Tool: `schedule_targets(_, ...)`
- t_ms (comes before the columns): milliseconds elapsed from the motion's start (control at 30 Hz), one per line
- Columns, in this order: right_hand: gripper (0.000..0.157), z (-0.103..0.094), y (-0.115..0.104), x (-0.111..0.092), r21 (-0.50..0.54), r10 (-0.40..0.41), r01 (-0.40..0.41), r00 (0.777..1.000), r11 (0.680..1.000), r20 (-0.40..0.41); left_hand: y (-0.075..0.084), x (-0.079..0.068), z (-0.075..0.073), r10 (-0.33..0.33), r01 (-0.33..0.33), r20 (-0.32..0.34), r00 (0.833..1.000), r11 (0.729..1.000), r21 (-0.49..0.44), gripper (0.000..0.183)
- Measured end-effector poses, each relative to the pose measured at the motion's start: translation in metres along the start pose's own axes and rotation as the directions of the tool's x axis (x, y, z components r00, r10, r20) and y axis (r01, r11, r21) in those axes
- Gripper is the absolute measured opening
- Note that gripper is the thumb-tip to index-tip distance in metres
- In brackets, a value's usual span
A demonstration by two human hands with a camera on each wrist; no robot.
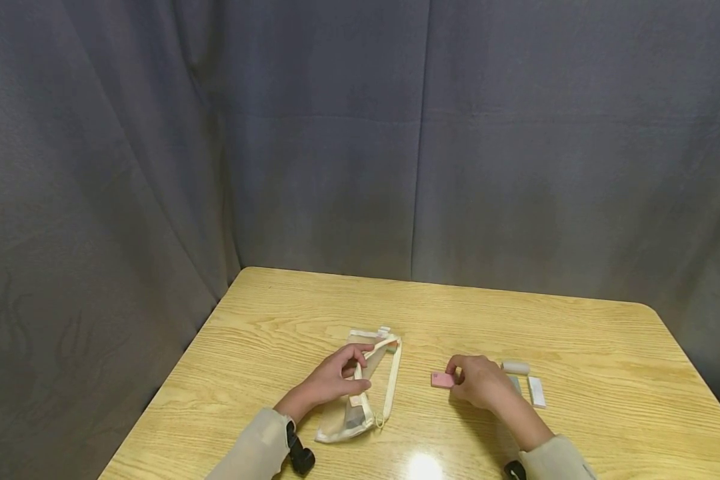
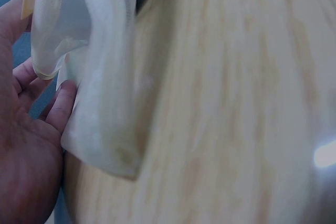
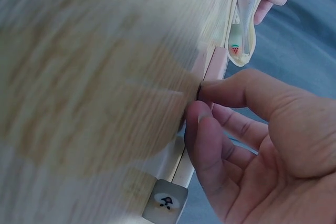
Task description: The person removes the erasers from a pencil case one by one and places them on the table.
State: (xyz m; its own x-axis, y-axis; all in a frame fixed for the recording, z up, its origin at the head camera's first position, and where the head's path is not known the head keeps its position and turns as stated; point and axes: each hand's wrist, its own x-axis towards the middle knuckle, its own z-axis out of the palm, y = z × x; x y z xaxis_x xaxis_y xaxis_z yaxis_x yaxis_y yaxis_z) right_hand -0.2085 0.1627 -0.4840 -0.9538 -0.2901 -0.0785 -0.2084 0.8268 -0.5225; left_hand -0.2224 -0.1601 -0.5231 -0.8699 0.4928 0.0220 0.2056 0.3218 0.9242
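My left hand (image 1: 334,377) grips the edge of a see-through mesh zip pouch (image 1: 394,380) with cream trim, its mouth spread apart. In the left wrist view the fingers (image 2: 64,103) curl against the pale mesh cloth (image 2: 113,77). Inside the pouch lies a small item with a watermelon print (image 3: 235,49), and a dark grey piece (image 1: 355,418) shows through the near end. To the right of the pouch, my right hand (image 1: 481,381) pinches a flat pink block (image 1: 441,380), like an eraser, between thumb and fingers, low over the wooden table (image 1: 312,300).
Just beyond my right hand lie a whitish cylinder (image 1: 515,367), a white block (image 1: 537,392) and a grey-green piece (image 1: 515,383) partly hidden by the hand. A grey end with a cartoon face (image 3: 166,202) shows in the right wrist view. Dark curtains (image 1: 336,167) hang behind the table.
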Motion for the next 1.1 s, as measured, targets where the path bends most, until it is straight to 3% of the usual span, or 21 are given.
schedule_targets(767, 0.029, -0.01, -0.007, 0.001, -0.048, 0.02, -0.019, 1.0, 0.999, 0.024, -0.005, 0.001, 0.0, 0.007, -0.007, -0.01, 1.0, 1.0, 0.023, 0.025)
schedule_targets(1100, 0.04, -0.012, -0.022, 0.003, 0.037, -0.02, 0.018, 0.999, 0.999, 0.042, -0.006, 0.002, 0.0, 0.013, -0.013, -0.004, 1.0, 1.0, 0.013, 0.025)
